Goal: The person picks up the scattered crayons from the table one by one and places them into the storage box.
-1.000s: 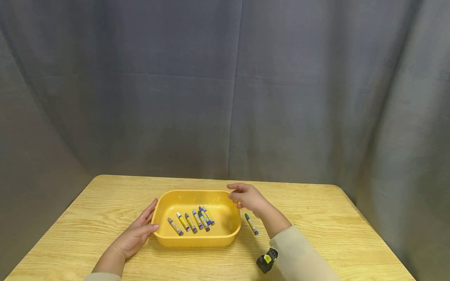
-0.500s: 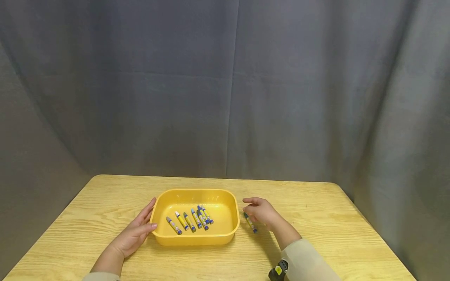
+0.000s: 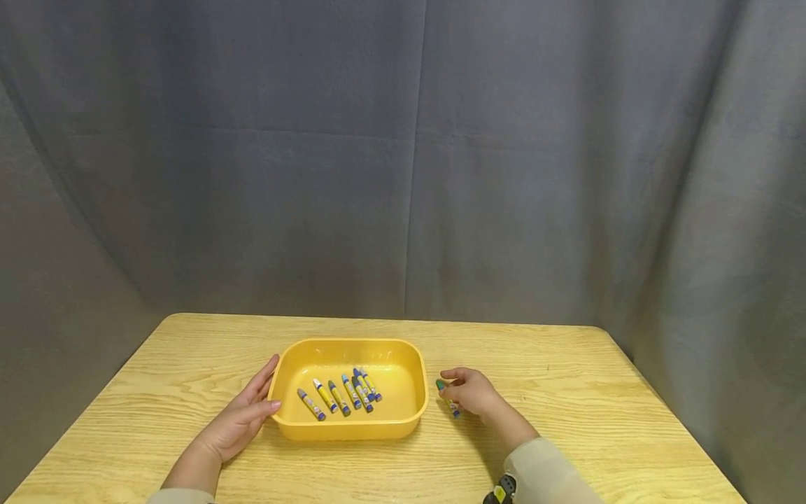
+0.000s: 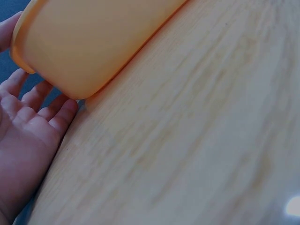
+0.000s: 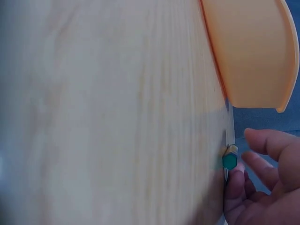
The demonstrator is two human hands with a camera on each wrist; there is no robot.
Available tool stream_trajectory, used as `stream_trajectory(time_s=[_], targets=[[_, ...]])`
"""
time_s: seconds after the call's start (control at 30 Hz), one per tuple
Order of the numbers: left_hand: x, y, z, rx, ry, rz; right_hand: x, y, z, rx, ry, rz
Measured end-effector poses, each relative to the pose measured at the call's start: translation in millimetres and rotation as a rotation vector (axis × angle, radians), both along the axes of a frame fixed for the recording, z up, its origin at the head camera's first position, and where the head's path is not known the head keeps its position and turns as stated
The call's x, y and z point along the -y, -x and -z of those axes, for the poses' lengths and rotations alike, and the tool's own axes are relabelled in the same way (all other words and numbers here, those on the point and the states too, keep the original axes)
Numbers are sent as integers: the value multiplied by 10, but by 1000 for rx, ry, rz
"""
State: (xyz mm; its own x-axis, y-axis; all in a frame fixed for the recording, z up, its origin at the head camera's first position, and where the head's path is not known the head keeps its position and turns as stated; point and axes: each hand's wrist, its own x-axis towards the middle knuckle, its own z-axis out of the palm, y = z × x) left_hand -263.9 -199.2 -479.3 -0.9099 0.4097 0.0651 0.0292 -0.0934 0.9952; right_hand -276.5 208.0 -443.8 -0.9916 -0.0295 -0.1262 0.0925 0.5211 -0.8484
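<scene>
My left hand (image 3: 236, 423) holds the left end of a yellow plastic tray (image 3: 346, 430), thumb at the rim and fingers against the outer wall. In the left wrist view, the fingertips of that hand (image 4: 28, 117) touch the tray's orange-looking wall (image 4: 93, 47). Several crayons in yellow and blue wrappers, among them a white-tipped crayon (image 3: 325, 396), lie slanted on the tray floor. Right of the tray, a green crayon (image 3: 440, 385) lies on the table, partly covered by my right hand (image 3: 472, 392). In the right wrist view, thumb and fingers stand spread around the green crayon (image 5: 229, 161), not gripping it.
All this stands on a light wooden table (image 3: 598, 406) with rounded far corners. Grey curtains (image 3: 403, 175) hang behind it and at both sides. A black device (image 3: 500, 490) is strapped at the right sleeve.
My right hand has moved from above the tray's right rim, rightward and down to the green crayon on the table. The left hand and the tray have stayed nearly in place.
</scene>
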Motion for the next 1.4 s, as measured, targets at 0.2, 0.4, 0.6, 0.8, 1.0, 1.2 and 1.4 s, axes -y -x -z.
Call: stream_trajectory(time_s=[0.2,0.4,0.6,0.8,1.0,1.2,1.4], targets=[[2,8,6,-9,-1,-1,20,-21,4,-45,-128,-27],[5,14,20,-3,-1,3,38,-30,20,-63,-179,-45],[1,8,18,3,5,11,36,-4,9,-27,-100,-8],[-1,3,4,15,12,15,27,61,-163,2,76,-17],[7,-3,4,28,36,1,105,156,-388,10,237,-55],[14,5,15,16,32,14,322,209,-533,0,280,-90],[-3,22,30,31,38,-1,558,247,-576,-14,268,-123]])
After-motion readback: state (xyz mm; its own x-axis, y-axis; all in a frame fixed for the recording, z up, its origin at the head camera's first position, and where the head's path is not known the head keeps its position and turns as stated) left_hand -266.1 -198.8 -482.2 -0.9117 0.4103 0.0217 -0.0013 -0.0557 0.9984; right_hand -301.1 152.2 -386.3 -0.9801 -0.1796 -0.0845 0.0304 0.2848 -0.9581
